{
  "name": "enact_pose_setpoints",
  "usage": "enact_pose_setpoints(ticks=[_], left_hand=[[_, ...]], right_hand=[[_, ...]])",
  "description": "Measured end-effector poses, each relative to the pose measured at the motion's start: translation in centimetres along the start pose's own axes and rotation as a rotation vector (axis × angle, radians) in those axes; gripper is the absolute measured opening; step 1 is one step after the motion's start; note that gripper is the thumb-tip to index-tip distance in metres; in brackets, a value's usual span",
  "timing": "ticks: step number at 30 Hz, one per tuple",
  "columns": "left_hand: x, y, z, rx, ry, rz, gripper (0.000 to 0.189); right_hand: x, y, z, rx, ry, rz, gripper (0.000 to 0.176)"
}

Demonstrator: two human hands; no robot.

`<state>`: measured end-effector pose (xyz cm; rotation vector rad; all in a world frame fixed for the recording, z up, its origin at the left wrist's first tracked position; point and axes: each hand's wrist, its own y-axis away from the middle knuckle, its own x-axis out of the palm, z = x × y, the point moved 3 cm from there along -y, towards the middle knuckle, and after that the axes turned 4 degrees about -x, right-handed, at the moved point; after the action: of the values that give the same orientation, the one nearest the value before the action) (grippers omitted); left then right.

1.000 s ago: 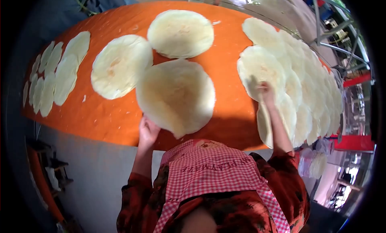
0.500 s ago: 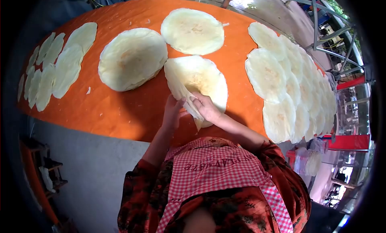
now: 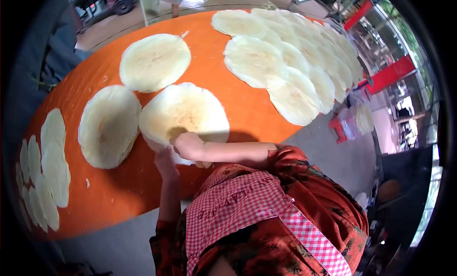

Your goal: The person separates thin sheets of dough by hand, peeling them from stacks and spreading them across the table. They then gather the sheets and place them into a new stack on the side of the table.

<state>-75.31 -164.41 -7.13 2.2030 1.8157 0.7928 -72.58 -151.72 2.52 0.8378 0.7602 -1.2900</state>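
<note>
On the orange cloth lies a stack of thin round flatbreads [image 3: 188, 109], pale with light brown flecks at the middle. Both of my hands are at its near edge, close together. My right hand [image 3: 188, 146] is closed, its curled fingers against the top flatbread's near rim. Just left of it, my left hand [image 3: 165, 160] pinches that same rim. A bit of the sheet's edge shows under my right wrist. The fingertips of both hands are partly hidden.
Two more piles of flatbread, a left pile [image 3: 109, 126] and a far pile [image 3: 154, 61], adjoin this stack. Overlapping flatbreads [image 3: 254, 61] cover the right end of the orange-covered table [image 3: 119, 200]. Several single flatbreads [image 3: 54, 173] lie at the left end. A red stool [image 3: 339, 128] stands beyond.
The view has turned right, so the table's contents appear shifted left. The raised, bunched flap of flatbread is now down near the stack's near edge, with both hands still at it.
</note>
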Motion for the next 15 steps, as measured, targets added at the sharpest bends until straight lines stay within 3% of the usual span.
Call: enact_pose_setpoints(ticks=[1,2,3,5,6,7,9,11,12,13,15], left_hand=[[-2.0,-1.5,1.2,0.012,-0.057,0.005,0.027],[-3.8,-2.7,1.5,0.022,-0.111,0.005,0.027],[-5.1,-3.3,0.8,-0.054,-0.033,-0.007,0.027],[-8.7,-4.4,-0.7,-0.177,-0.006,0.022,0.03],[-11.3,-5.1,-1.1,-0.221,-0.057,0.069,0.033],[-14.7,-6.0,-1.1,-0.072,-0.127,0.173,0.036],[-16.6,-5.9,-1.9,-0.044,-0.089,0.197,0.041],[-14.9,-3.0,-5.5,-0.286,0.131,0.03,0.045],[-14.5,-2.4,-6.1,-0.281,0.127,-0.001,0.044],[-14.3,-1.9,-6.7,-0.272,0.115,-0.029,0.044],[-13.5,-1.0,-7.3,-0.242,0.112,-0.06,0.043]], right_hand=[[-1.0,-0.5,-0.2,-0.003,0.046,0.071,0.021],[-3.6,-0.5,-0.5,0.054,0.0,-0.01,0.029],[-2.4,-2.0,-4.7,-0.171,-0.164,-0.538,0.036],[-9.9,-0.9,-9.7,0.269,-0.461,-0.223,0.031],[-14.6,1.8,-10.7,0.22,-0.587,-0.393,0.024],[-18.9,4.3,-11.4,0.444,-0.498,-0.369,0.024],[-23.5,10.1,-14.4,0.545,-0.568,-0.483,0.028],[-24.2,15.4,-21.4,0.557,-0.793,-0.577,0.027],[-23.9,17.8,-24.7,0.552,-0.848,-0.579,0.026],[-23.0,20.4,-28.4,0.647,-0.816,-0.566,0.027],[-20.8,25.0,-36.4,0.835,-0.272,-0.268,0.044]])
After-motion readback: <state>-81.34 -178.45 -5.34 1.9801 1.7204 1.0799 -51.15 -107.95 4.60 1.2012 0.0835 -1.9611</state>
